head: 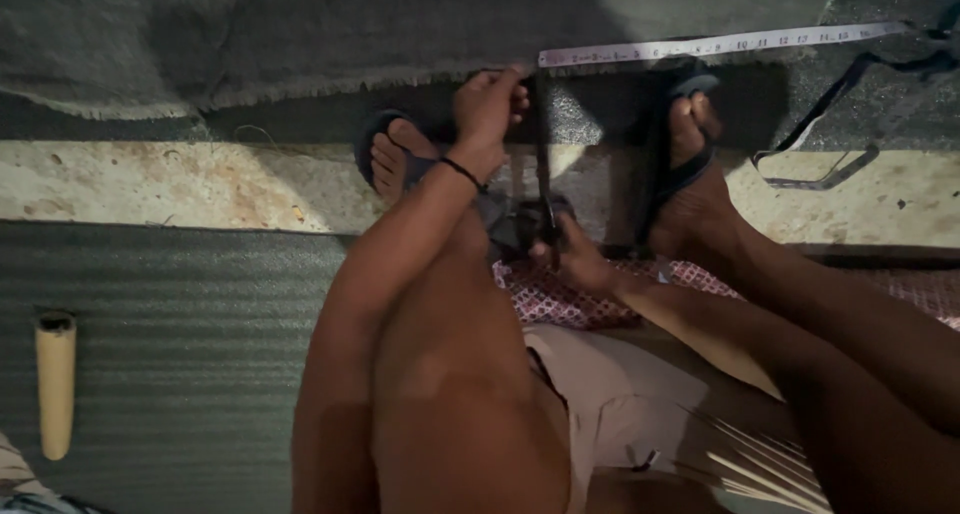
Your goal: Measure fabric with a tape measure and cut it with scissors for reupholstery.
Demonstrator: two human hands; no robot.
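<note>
My left hand point(490, 102), with a thin black band on the wrist, pinches the upper end of a dark narrow strap point(542, 154) beside the end of a white measuring tape point(700, 46). The strap runs straight down to my right hand point(578, 261), which grips its lower end near a bunch of dark cloth point(510, 224). The tape lies flat along the frayed edge of a grey fabric sheet point(350, 34). My feet in dark sandals rest on either side of the strap, the left foot point(392, 159) and the right foot point(690, 174).
Another dark strap point(830, 164) loops on the floor at the right. A pale cylindrical handle point(55, 384) lies on the ribbed grey mat point(180, 324) at the left. A red-and-white patterned cloth point(560, 299) sits under my legs. A bare concrete strip point(150, 184) crosses the middle.
</note>
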